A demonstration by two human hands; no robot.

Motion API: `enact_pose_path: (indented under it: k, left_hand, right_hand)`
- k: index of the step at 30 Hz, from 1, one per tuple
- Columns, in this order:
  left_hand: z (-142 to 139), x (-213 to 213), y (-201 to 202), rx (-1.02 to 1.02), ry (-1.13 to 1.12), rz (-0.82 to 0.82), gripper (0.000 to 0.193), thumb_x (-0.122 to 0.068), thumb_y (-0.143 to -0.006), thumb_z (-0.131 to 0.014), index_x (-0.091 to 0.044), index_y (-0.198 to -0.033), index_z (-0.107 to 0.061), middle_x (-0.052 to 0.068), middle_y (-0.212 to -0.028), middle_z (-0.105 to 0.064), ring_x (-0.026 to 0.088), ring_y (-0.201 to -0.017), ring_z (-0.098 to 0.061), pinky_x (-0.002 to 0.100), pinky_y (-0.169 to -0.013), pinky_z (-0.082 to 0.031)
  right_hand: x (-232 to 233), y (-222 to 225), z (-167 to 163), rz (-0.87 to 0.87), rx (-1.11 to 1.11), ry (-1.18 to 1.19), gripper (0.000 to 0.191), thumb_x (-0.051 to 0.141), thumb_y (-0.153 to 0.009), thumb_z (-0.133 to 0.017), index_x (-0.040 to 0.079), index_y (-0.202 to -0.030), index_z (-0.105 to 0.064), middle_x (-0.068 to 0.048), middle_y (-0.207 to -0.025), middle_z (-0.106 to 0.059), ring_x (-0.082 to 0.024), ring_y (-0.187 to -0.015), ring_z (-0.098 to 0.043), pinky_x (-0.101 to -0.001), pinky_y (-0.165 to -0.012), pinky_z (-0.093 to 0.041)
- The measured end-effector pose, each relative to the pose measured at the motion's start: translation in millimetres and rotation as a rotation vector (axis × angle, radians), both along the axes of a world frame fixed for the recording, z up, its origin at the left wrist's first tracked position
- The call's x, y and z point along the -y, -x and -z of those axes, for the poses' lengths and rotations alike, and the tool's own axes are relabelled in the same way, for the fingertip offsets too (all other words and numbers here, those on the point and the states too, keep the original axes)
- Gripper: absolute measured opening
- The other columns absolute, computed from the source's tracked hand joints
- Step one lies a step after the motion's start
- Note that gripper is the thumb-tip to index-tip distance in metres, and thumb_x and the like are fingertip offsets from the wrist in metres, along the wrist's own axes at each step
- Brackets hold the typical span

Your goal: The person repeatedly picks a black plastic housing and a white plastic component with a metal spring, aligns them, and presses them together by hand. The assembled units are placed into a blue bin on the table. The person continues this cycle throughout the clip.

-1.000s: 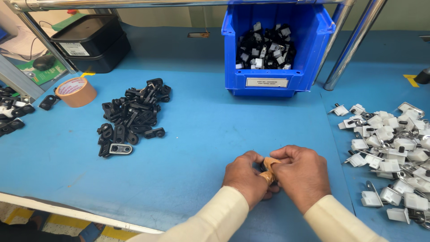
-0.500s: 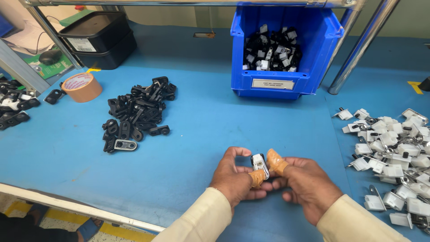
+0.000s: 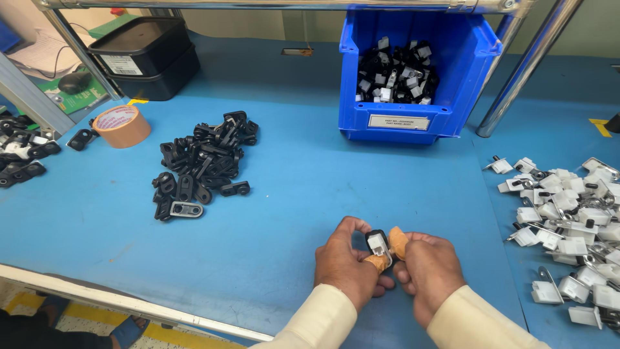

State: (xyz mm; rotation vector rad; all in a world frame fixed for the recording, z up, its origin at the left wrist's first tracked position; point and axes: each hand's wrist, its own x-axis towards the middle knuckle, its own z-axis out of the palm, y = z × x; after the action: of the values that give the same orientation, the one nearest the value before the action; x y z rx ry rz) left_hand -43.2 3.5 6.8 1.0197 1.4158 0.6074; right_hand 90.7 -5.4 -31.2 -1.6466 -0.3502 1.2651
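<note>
part: small black piece with a white insert (image 3: pixel 379 246), held up just over the desk between both hands, near the front edge
left hand (image 3: pixel 349 262): grip is pinched on the part from the left, thumb tip wrapped in tan tape or a finger cot, other fingers curled behind it
right hand (image 3: pixel 427 271): also pinching the part, from the right, with a tan-covered fingertip (image 3: pixel 398 242) pressed against its side
how the part looks: black and white bits seem already joined, though I can't tell if they're fully seated, it's too small to see
black pile (image 3: pixel 201 163): loose heap of black plastic pieces on the desk, well to the left of the hands
white pile (image 3: pixel 571 216): bigger spread of white and metal clips along the right edge
bin (image 3: pixel 416 71): blue, at the back, roughly a third full of black-and-white pieces that look like the one in hand
progress, my guess: a fair batch already sits in the bin, but both loose piles are still pretty big, so plenty left to go
tape (image 3: pixel 121 125): tan roll, far left, near the black pile
trays (image 3: pixel 143 56): two stacked black ones in the back left corner
desk (image 3: pixel 290 187): blue top, metal frame posts at the back
</note>
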Motion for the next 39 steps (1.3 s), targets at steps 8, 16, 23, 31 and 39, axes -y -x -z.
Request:
enact_pose_path:
  k: [8, 16, 23, 31, 39]
  left_hand:
    - [6.5, 0.7, 4.0, 0.128, -0.004, 0.037, 0.037, -0.002, -0.09, -0.071, -0.016, -0.123, -0.063, 0.008, -0.088, -0.078, 0.018, -0.067, -0.077, 0.03, -0.055, -0.065]
    - [4.1, 0.9, 6.0, 0.158, 0.002, 0.11, 0.042, 0.005, -0.091, -0.064, -0.017, -0.126, -0.058, 0.009, -0.094, -0.076, 0.018, -0.069, -0.078, 0.031, -0.057, -0.066]
    - [-2.7, 4.1, 2.9, 0.043, -0.043, 0.117, 0.032, 0.006, -0.092, -0.06, -0.014, -0.117, -0.055, 0.01, -0.09, -0.077, 0.02, -0.064, -0.077, 0.032, -0.051, -0.062]
    - [1.8, 3.4, 1.7, 0.118, -0.05, 0.075, 0.033, 0.004, -0.092, -0.063, -0.014, -0.117, -0.051, 0.01, -0.088, -0.075, 0.02, -0.064, -0.077, 0.031, -0.05, -0.063]
    - [2.8, 10.2, -7.2, 0.054, -0.1, 0.032, 0.029, 0.002, -0.093, -0.063, -0.013, -0.112, -0.049, 0.007, -0.085, -0.073, 0.019, -0.056, -0.073, 0.033, -0.046, -0.059]
  right_hand:
    - [14.4, -6.3, -16.3, -0.199, -0.052, 0.009, 0.024, 0.021, -0.096, -0.068, -0.002, -0.101, -0.07, -0.005, -0.068, -0.059, -0.009, -0.048, -0.04, -0.0258, -0.038, -0.024]
    - [2.7, -17.4, -15.1, -0.278, 0.017, 0.083, 0.02, -0.001, -0.091, -0.053, -0.002, -0.098, -0.071, -0.006, -0.071, -0.06, -0.009, -0.048, -0.039, -0.0279, -0.038, -0.022]
    - [5.4, -0.7, -5.7, -0.095, 0.056, -0.01, 0.023, -0.002, -0.092, -0.04, -0.001, -0.096, -0.063, -0.005, -0.067, -0.053, -0.013, -0.047, -0.037, -0.0317, -0.039, -0.021]
    - [19.2, -14.0, -11.9, -0.231, 0.059, 0.064, 0.017, 0.013, -0.097, -0.061, 0.002, -0.099, -0.074, -0.003, -0.058, -0.052, -0.009, -0.046, -0.038, -0.0278, -0.041, -0.024]
    - [10.4, -11.2, 8.6, -0.059, 0.058, -0.069, 0.029, -0.004, -0.087, -0.044, -0.004, -0.103, -0.069, -0.005, -0.064, -0.057, -0.013, -0.047, -0.042, -0.031, -0.039, -0.026]
